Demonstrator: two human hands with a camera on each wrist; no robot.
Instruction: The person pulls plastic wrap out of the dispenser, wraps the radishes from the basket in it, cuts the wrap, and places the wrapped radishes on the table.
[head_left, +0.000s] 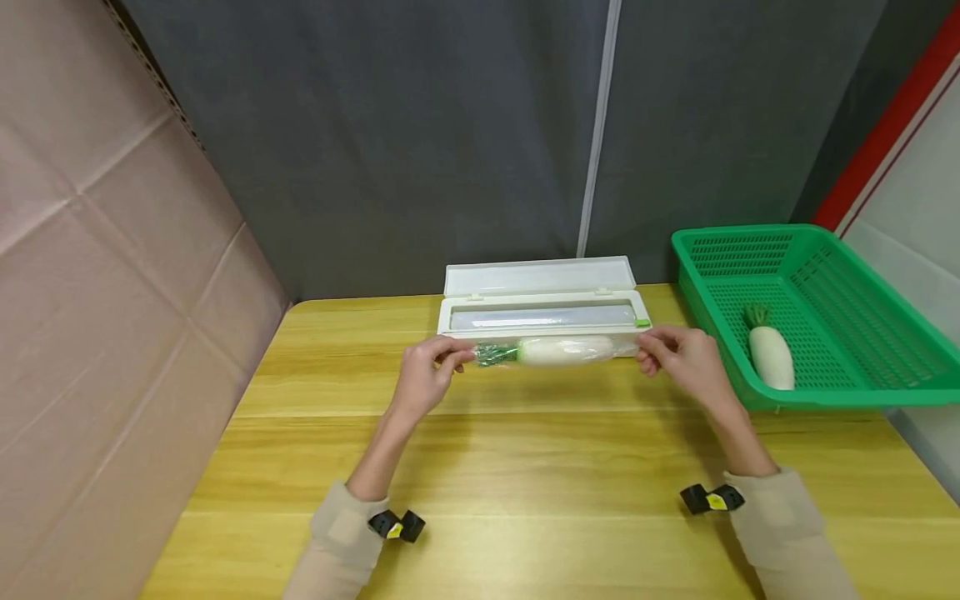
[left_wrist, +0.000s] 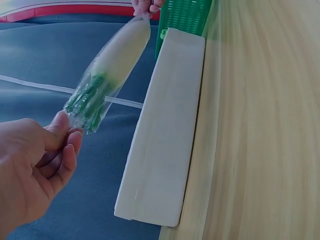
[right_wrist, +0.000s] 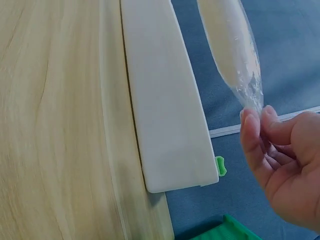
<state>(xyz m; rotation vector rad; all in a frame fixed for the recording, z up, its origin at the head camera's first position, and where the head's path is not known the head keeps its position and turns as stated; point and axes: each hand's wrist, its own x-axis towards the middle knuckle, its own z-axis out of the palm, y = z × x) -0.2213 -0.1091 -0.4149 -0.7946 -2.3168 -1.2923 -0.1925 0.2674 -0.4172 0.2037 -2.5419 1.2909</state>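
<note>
A white radish (head_left: 566,350) with green leaf stubs, wrapped in clear plastic film, is held up level above the table between both hands. My left hand (head_left: 427,371) pinches the film at the leafy end between thumb and fingers. At the other end, my right hand (head_left: 681,358) pinches the twisted film tail (right_wrist: 254,102). Just behind the radish lies a white film dispenser box (head_left: 540,296), its lid raised and a roll of film (head_left: 543,317) inside. The left wrist view shows the leaves (left_wrist: 90,102) pressed together under the film.
To the right stands a green plastic basket (head_left: 847,398) with an unwrapped white radish (head_left: 771,358) in it. A small green slider (right_wrist: 220,166) sticks out at the box's right end. Grey cloth (head_left: 375,150) hangs behind the wooden table (head_left: 525,483).
</note>
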